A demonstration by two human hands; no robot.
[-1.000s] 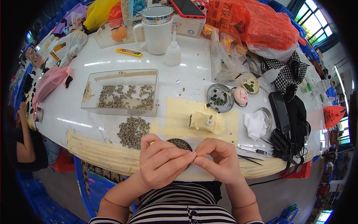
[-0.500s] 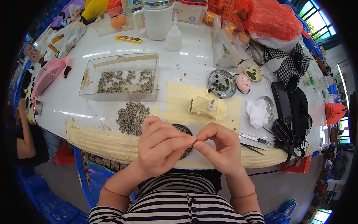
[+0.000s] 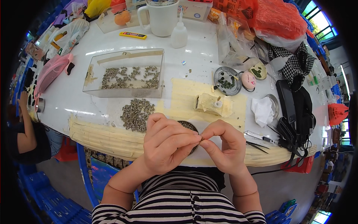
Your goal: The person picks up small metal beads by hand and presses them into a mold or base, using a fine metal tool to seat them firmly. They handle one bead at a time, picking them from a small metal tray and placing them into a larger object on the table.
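Observation:
My left hand (image 3: 166, 145) and my right hand (image 3: 225, 147) meet fingertip to fingertip near the table's front edge. Both are closed in a pinch, and a tiny brownish thing shows at the meeting point, too small to name. Partly hidden behind my fingers is a round dark-rimmed dish (image 3: 194, 127) holding small grey-brown pieces. A loose pile of similar small pieces (image 3: 137, 115) lies to the left of it. Beyond that stands a clear plastic box (image 3: 149, 92) with more such pieces inside. A tape-covered block (image 3: 209, 103) with a short upright peg sits beyond my right hand.
Right of my hands lie black tweezers (image 3: 257, 146), a cutter knife (image 3: 260, 136) and a crumpled white tissue (image 3: 262, 112). A metal dish (image 3: 216, 85) holds dark green bits. A squeeze bottle (image 3: 179, 36), white mug (image 3: 160, 22) and yellow box (image 3: 133, 35) stand farther back. Another person's arm (image 3: 27, 119) shows left.
The view has shifted slightly, so the whole table sits a little differently in the picture. My hands keep the same pinch, and the tiny thing between the fingertips shows a bit more now.

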